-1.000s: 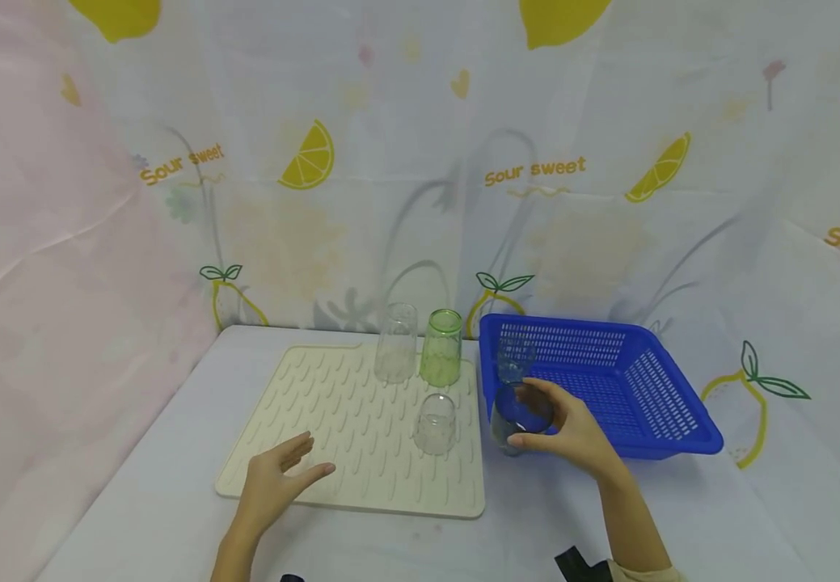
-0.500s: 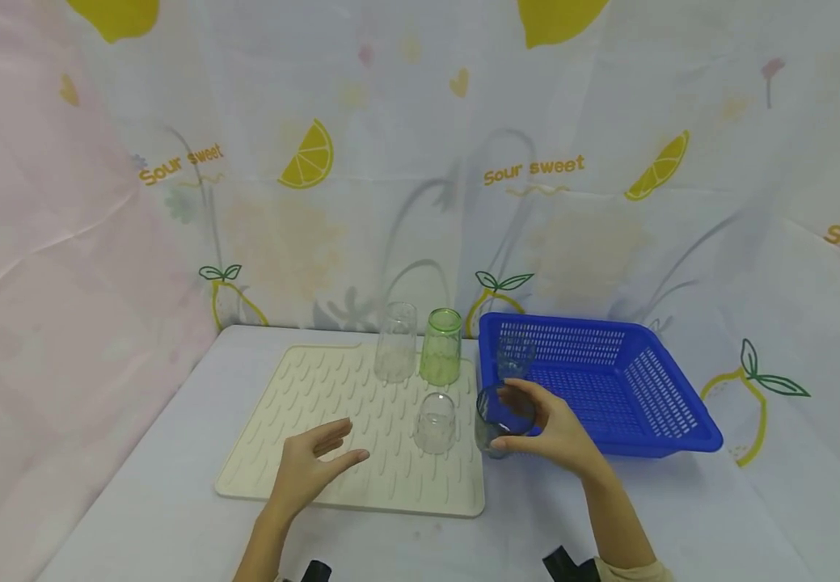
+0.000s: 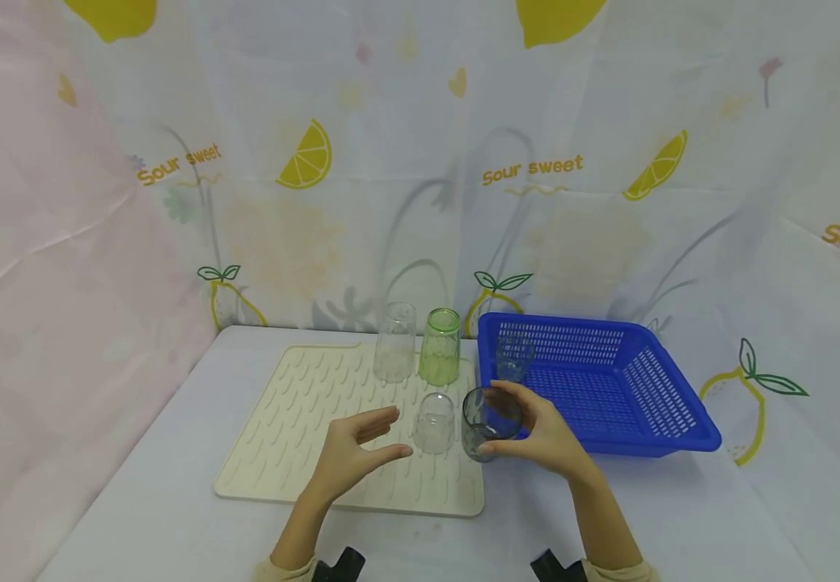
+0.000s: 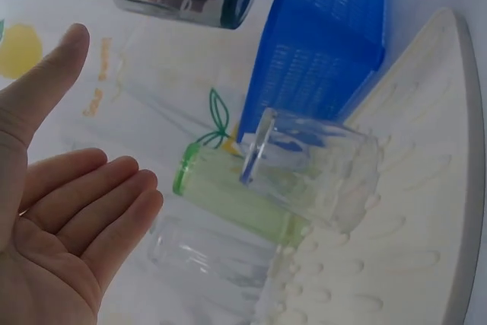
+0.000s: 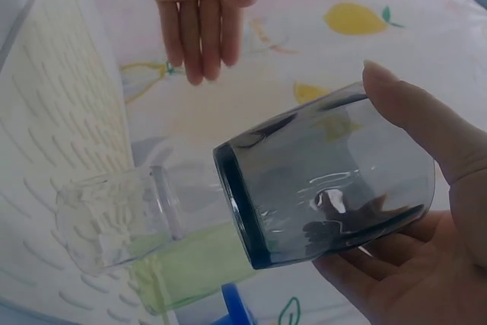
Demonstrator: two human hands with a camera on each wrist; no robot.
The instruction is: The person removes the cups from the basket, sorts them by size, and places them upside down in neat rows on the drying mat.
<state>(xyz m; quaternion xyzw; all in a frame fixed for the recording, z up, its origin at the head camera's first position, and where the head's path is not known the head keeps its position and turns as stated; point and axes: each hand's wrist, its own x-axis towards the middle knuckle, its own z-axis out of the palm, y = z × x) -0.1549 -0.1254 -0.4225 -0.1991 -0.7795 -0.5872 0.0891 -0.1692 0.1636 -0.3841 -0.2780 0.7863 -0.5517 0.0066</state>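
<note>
The right hand [image 3: 546,432] pinches a smoky grey-blue glass tumbler [image 5: 327,188] between thumb and fingers, raised at the right edge of the ribbed cream drying mat [image 3: 267,461], near the blue plastic basket [image 3: 634,446]. The left hand [image 3: 354,457] is empty, thumb spread wide from the fingers. The step in hand appears to be a carry; the next move likely calls for clearance from the short clear glass [image 3: 435,424].

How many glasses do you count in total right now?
5: tall clear glass, green glass and short clear glass on the mat; dark glass in the right hand; another clear glass in the basket. The hand blocks part of the basket, so more may hide.
</note>
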